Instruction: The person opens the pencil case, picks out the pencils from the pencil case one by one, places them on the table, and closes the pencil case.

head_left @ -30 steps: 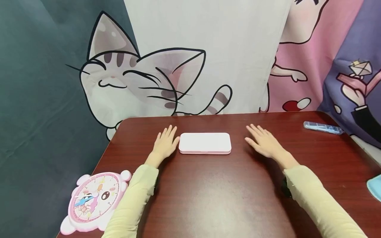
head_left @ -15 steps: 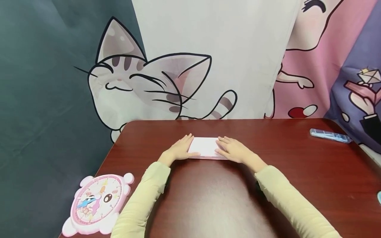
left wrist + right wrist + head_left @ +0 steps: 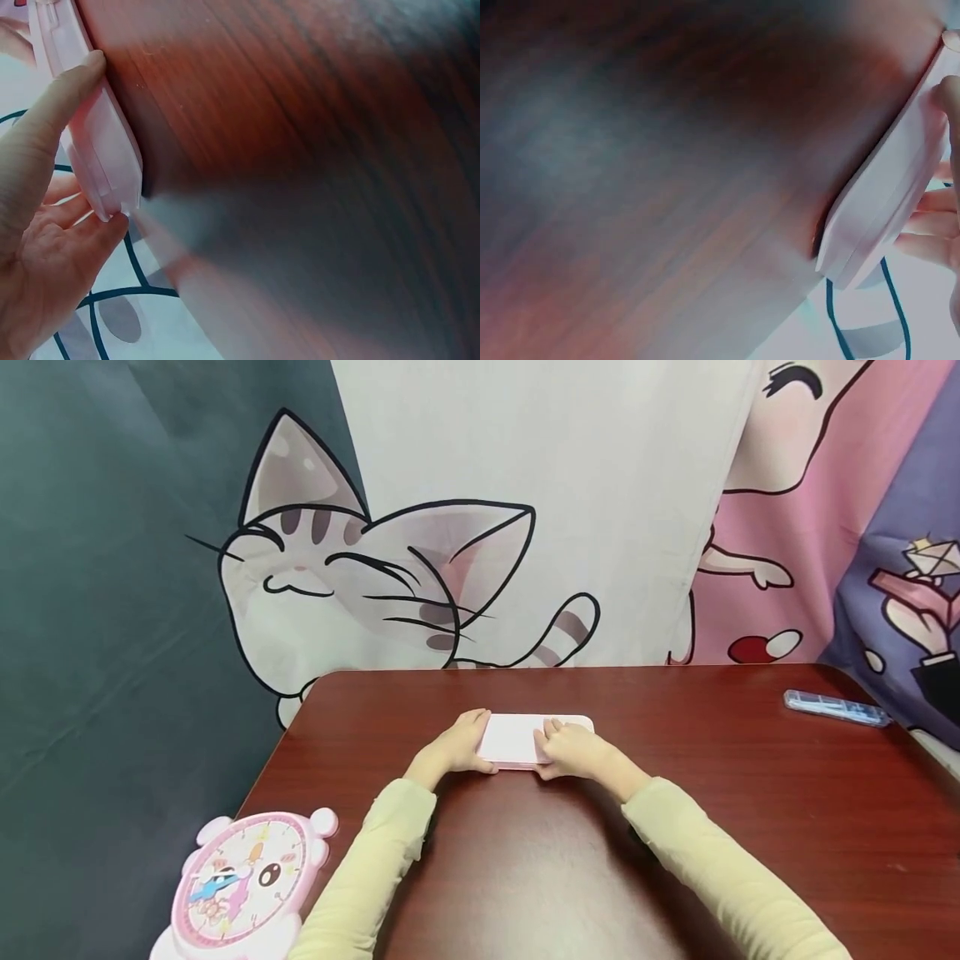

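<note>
A flat case (image 3: 513,739), white on top with pink sides, lies near the far edge of the table. My left hand (image 3: 453,745) grips its left end. In the left wrist view the thumb presses the pink side (image 3: 112,150) of the case, and the fingers reach round its end. My right hand (image 3: 581,752) holds the right part, thumb at the front side and fingers bent over the lid. The right wrist view catches only part of that hand, beside the pale pink side (image 3: 877,195) of the case. The lid looks closed.
A pink and white animal-shaped clock (image 3: 243,881) sits at the table's left edge, beside my left sleeve. Toward the far right corner lies a clear blue slim box (image 3: 837,708). Behind the brown table (image 3: 525,860) hangs a cartoon-printed cloth (image 3: 630,485).
Both hands came inward from either side of the case and lay on its ends. Now their thumbs are at its front side, and the right fingers have bent.
</note>
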`<state>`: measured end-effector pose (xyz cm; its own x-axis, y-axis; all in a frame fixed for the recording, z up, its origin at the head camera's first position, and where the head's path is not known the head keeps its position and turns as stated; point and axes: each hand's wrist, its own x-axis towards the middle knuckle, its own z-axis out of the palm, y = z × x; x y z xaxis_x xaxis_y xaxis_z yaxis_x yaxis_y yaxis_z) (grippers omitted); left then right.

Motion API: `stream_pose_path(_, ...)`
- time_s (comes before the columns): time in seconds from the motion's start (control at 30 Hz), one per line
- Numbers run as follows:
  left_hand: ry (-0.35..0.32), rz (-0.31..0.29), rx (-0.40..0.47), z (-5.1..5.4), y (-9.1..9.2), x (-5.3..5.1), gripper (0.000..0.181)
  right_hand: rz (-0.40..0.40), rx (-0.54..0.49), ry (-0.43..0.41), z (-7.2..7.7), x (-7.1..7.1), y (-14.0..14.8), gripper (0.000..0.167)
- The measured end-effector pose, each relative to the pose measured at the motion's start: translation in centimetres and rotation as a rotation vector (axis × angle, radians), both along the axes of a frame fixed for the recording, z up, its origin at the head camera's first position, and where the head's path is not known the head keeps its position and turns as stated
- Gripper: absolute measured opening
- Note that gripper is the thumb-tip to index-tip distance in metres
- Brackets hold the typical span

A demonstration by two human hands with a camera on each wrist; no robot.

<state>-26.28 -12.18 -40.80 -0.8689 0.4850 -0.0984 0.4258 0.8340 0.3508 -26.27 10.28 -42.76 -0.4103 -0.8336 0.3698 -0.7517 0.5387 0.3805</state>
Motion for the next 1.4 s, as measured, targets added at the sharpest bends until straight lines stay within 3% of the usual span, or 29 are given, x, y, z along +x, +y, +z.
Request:
stream_pose_path(0.07, -0.003, 0.003, 0.007, -0.2, 0.1, 0.0, 0.095, 0.038, 0.024, 0.106, -0.3, 0.0, -0.3, 0.04)
stream_pose_path(0.17, -0.01, 0.013, 0.002, -0.3, 0.2, 0.0, 0.095, 0.047, 0.126, 0.179, -0.4, 0.7, -0.7, 0.029)
stream_pose_path(0.33, -0.007, 0.037, -0.037, -0.4, 0.3, -0.2, 0.096, -0.008, 0.365, 0.213, 0.2, 1.7, -1.5, 0.027)
stream_pose_path(0.43, -0.006, 0.042, -0.051, -0.4, 0.3, -0.4, 0.096, -0.041, 0.43, 0.195, 0.3, 1.9, -1.8, 0.029)
stream_pose_path(0.57, 0.001, 0.036, -0.055, -0.3, 0.4, -0.2, 0.097, -0.032, 0.423, 0.224, 0.4, 1.8, -1.7, 0.028)
stream_pose_path(0.67, 0.005, 0.035, -0.058, -0.2, 0.3, -0.2, 0.097, 0.019, 0.293, 0.259, 0.3, 1.4, -1.4, 0.024)
stream_pose_path(0.73, 0.003, 0.038, -0.052, -0.2, 0.3, -0.2, 0.097, 0.047, 0.154, 0.183, 0.3, 1.0, -1.0, 0.021)
stream_pose_path(0.83, 0.002, 0.032, -0.019, -0.3, 0.2, -0.2, 0.097, 0.034, -0.055, -0.12, 0.4, 0.4, 0.4, 0.04)
stream_pose_path(0.9, -0.001, 0.024, 0.004, -0.4, 0.1, -0.2, 0.097, -0.048, -0.16, -0.377, 0.7, 0.1, 1.8, 0.065)
stream_pose_path(0.97, -0.003, 0.013, 0.03, -0.6, 0.0, -0.2, 0.097, -0.147, -0.246, -0.578, 0.8, -0.1, 3.3, 0.087)
stream_pose_path(1.07, -0.024, 0.009, 0.071, -0.8, -0.3, -0.1, 0.098, -0.231, -0.335, -0.754, 0.9, -0.4, 5.2, 0.097)
stream_pose_path(1.13, -0.041, 0.007, 0.099, -0.9, -0.7, -0.1, 0.098, -0.23, -0.388, -0.807, 0.9, -0.5, 5.9, 0.095)
stream_pose_path(1.23, -0.072, 0.001, 0.135, -0.9, -1.2, 0.0, 0.097, -0.196, -0.419, -0.805, 1.0, -0.6, 6.3, 0.086)
stream_pose_path(1.4, -0.094, -0.004, 0.191, -0.8, -2.1, -0.3, 0.098, -0.146, -0.43, -0.663, 1.2, -0.6, 6.7, 0.066)
